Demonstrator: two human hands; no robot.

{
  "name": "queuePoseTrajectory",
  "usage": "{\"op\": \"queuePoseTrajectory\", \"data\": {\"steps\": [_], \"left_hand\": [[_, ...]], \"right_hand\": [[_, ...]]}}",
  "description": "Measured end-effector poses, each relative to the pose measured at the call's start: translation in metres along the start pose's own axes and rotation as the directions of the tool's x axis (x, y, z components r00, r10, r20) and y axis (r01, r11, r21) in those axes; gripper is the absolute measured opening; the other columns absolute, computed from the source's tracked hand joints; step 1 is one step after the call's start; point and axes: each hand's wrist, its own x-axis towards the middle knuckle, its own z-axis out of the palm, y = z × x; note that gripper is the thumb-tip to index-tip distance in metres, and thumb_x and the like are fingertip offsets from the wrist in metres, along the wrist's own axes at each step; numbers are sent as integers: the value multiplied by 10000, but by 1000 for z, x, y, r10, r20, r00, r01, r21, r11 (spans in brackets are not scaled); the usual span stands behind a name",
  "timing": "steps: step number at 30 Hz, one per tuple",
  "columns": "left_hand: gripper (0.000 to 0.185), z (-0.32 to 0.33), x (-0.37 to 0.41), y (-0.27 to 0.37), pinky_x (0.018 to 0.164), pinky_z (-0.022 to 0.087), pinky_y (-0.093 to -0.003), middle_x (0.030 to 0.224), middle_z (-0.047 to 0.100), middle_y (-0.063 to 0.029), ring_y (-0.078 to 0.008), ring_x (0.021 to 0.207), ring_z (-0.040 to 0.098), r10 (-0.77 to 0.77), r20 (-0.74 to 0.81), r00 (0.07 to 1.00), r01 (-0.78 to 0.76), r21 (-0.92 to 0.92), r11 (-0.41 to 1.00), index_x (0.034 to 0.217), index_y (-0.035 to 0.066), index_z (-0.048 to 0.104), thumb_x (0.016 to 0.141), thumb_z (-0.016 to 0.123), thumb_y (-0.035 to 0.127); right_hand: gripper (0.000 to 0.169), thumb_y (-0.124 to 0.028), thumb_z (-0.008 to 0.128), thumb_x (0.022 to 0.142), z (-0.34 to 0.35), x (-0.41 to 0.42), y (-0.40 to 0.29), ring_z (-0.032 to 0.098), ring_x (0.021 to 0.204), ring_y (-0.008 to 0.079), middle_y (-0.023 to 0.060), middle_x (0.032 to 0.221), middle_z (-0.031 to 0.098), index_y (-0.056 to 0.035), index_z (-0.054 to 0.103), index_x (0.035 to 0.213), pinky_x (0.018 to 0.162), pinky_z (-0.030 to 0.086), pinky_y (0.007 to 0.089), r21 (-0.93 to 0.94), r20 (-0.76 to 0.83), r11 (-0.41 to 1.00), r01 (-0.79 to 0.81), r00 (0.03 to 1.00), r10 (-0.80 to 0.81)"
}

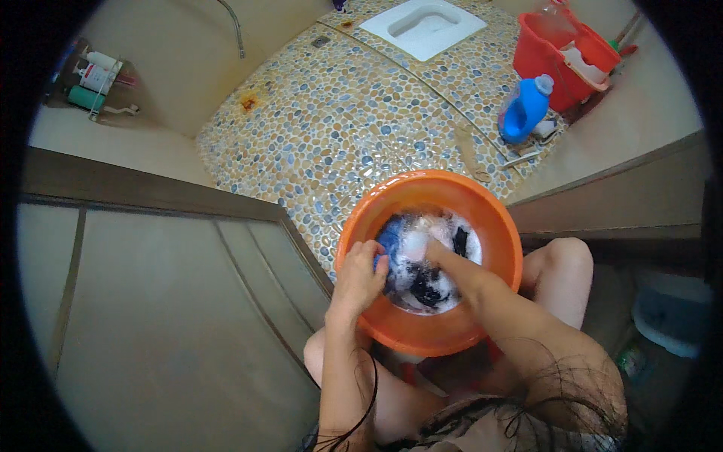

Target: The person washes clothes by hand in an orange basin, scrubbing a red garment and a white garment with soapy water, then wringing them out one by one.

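Note:
An orange plastic basin (429, 339) stands between the person's knees, with sudsy water and wet cloth inside. Blue cloth (390, 231) lies at the basin's left side, and black cloth (429, 291) shows through the foam near the middle. My left hand (363, 271) is over the left rim with its fingers curled at the blue cloth; whether they grip it is unclear. My right hand (436, 248) reaches down into the suds beside a whitish, foam-covered item (415, 246). Foam and blur hide its fingers and what they hold.
A blue detergent bottle (525, 113) and red buckets (545, 62) stand at the back right. A squat toilet pan (423, 25) is set in the pebble-patterned floor (316, 135). A door (169, 282) flanks the left; a wall rack (96, 82) holds bottles.

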Motion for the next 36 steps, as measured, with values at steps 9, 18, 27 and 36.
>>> {"op": "queuePoseTrajectory", "data": {"steps": [9, 18, 27, 36], "left_hand": [[185, 0, -1, 6, 753, 397, -389, 863, 513, -193, -340, 861, 500, -27, 74, 997, 25, 36, 999, 874, 3, 517, 766, 503, 153], [447, 52, 5, -11, 649, 437, -419, 762, 580, -193, -331, 674, 563, -65, -55, 996, 70, 99, 993, 806, 10, 542, 806, 354, 416], [684, 94, -2, -14, 642, 455, -389, 840, 561, -87, -214, 701, 563, -140, 739, 659, 749, -661, 36, 936, 118, 510, 727, 202, 691], [481, 88, 3, -30, 848, 389, -460, 1024, 537, -128, -293, 952, 511, -109, -28, 994, -84, -828, -554, 1000, 53, 509, 808, 378, 473]], "right_hand": [[258, -205, 479, 723, -40, 8, -42, 510, 874, 262, 133, 931, 566, -88, 579, 930, 758, 370, 378, -522, 372, 848, -91, 871, 322], [202, -185, 455, 735, -158, 17, -127, 564, 706, 251, 109, 791, 602, -55, 597, 794, 631, 420, 367, -187, 261, 982, 20, 965, 30], [172, -99, 448, 618, -195, -70, -260, 493, 641, 151, 47, 700, 502, -16, 506, 757, 619, 418, 262, 948, -18, 310, 73, 984, -177], [174, -124, 452, 659, -177, -100, -234, 513, 754, 180, 60, 780, 527, -24, 504, 792, 730, 417, 290, 990, -94, -114, 83, 992, -90]]}}
